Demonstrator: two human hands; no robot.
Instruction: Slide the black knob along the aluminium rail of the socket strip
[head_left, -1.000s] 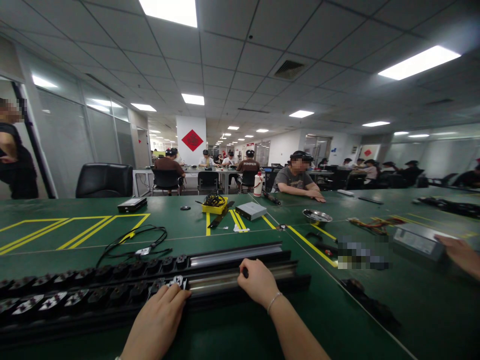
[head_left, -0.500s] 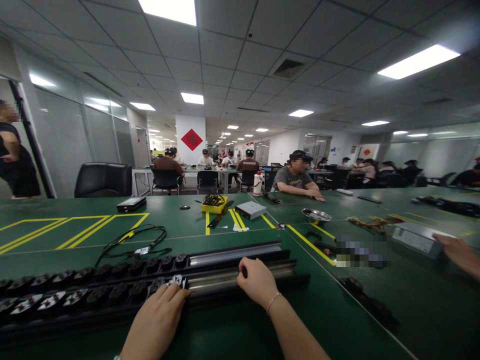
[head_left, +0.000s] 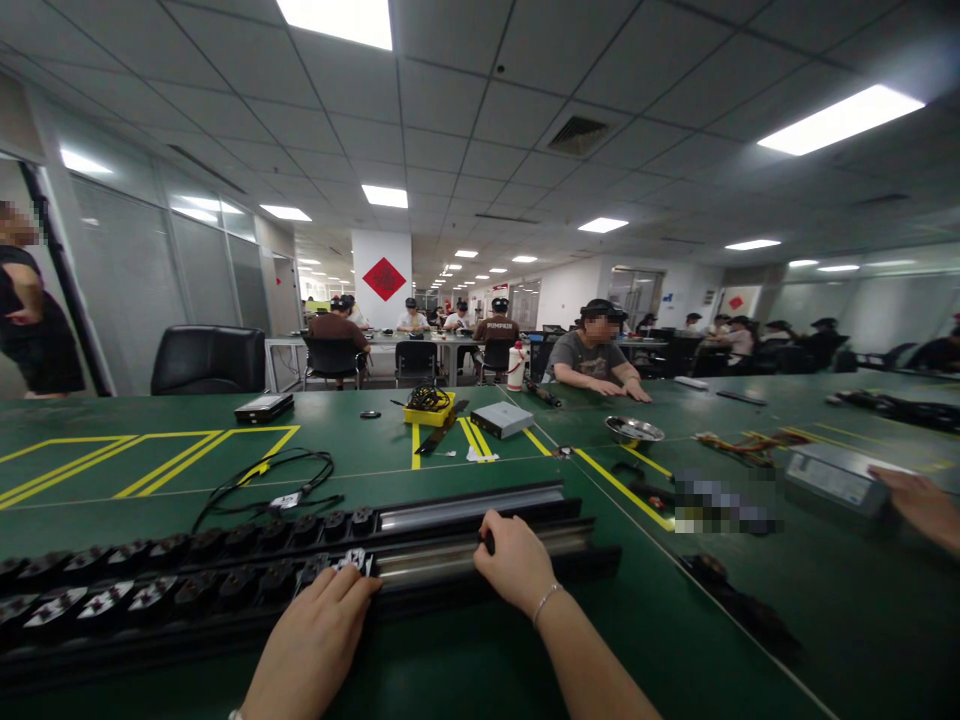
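Two long black rails with shiny metal channels lie across the table in front of me; black socket modules fill the left part of each. My left hand (head_left: 319, 630) is closed over the last socket module (head_left: 354, 563) in the nearer rail (head_left: 442, 568), its fingers together and partly hiding it. Further right, my right hand (head_left: 517, 560) rests over that same rail with thumb and fingers curled together. A dark spot shows between them, but I cannot make out what they hold. The farther rail (head_left: 472, 510) lies just behind.
A black cable (head_left: 300, 490) lies behind the rails. Beyond are a yellow box (head_left: 429, 412) of cables, a grey drive (head_left: 502, 420) and a metal bowl (head_left: 634, 430). At right, another person's hand (head_left: 915, 505) touches a silver box (head_left: 832, 480). A person (head_left: 592, 350) sits across the table.
My hands stay almost where they were; my right hand's fingers shift very slightly. Across the table, the seated person's hands have spread apart.
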